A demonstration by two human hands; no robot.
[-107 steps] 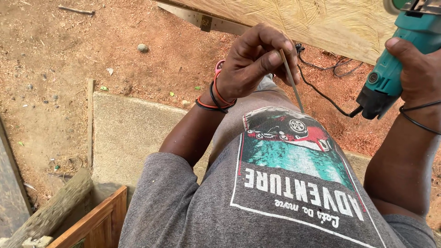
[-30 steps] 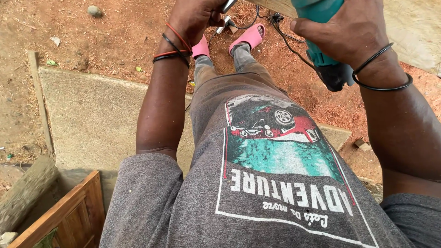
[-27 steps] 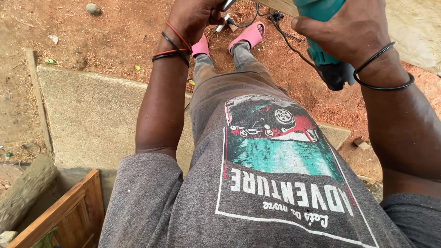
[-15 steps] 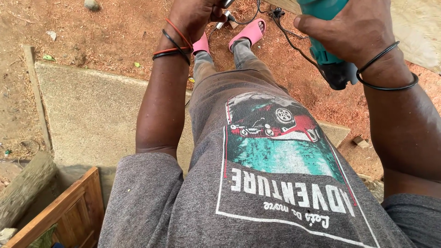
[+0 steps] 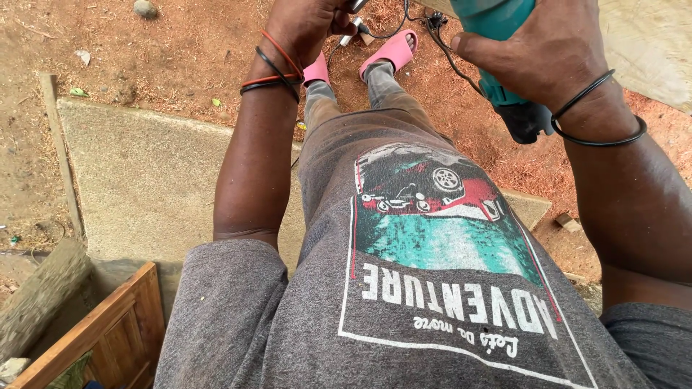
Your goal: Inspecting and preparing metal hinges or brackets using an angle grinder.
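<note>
A teal plastic power drill [image 5: 504, 65] with a black base sits at the upper right, gripped firmly by the right hand [image 5: 548, 50]. The left hand [image 5: 306, 25] closes on a small metal piece [image 5: 358, 6] above pink sandals [image 5: 393, 52] on red dirt [image 5: 180, 50].

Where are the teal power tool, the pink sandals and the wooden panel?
teal power tool [image 5: 497, 29]: head view, on its teal body under the right hand.
pink sandals [image 5: 393, 49]: head view, on one sandal's strap.
wooden panel [image 5: 115, 328]: head view, on its frame.
</note>
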